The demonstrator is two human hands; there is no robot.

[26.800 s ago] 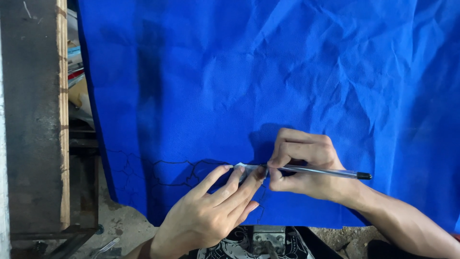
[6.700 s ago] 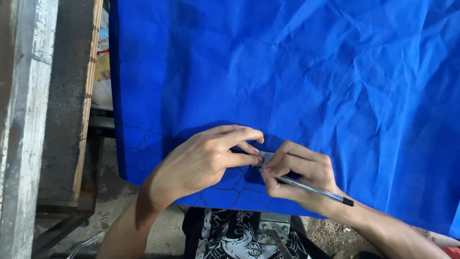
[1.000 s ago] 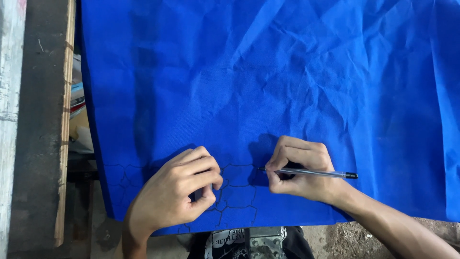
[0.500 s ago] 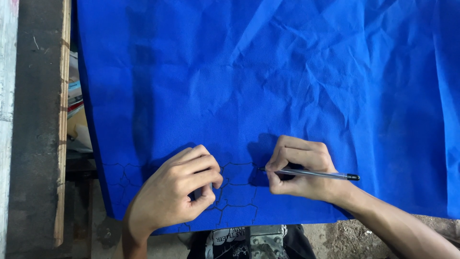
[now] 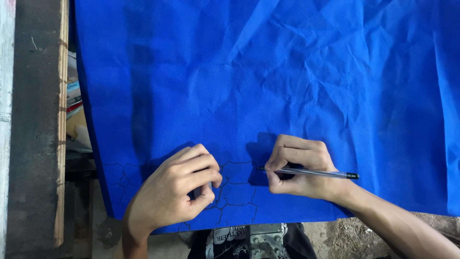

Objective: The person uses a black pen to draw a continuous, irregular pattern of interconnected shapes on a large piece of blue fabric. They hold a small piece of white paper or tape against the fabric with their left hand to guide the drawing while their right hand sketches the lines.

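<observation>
Item, as I see it from the head camera: blue cloth point(image 5: 268, 76), crinkled, matte, woven-looking, spread flat and filling most of the view; its top and right edges run out of frame, so I cannot tell its full shape. Near its lower edge, thin dark drawn lines point(image 5: 235, 192) form angular, honeycomb-like cells; part of the pattern is hidden under both hands.

Left hand point(image 5: 175, 192): fingers curled in, resting on the cloth over the drawn cells; a small dark thing seems tucked under the fingers, too covered for me to identify.

Right hand point(image 5: 299, 168): closed around a slim pen point(image 5: 311, 172) with a clear barrel and dark cap end, lying nearly level, tip on the cloth just beside the lines.

Left margin: a pale wooden strip point(image 5: 61, 120) and a dull grey board point(image 5: 33, 120), worn, cut off by the frame
</observation>
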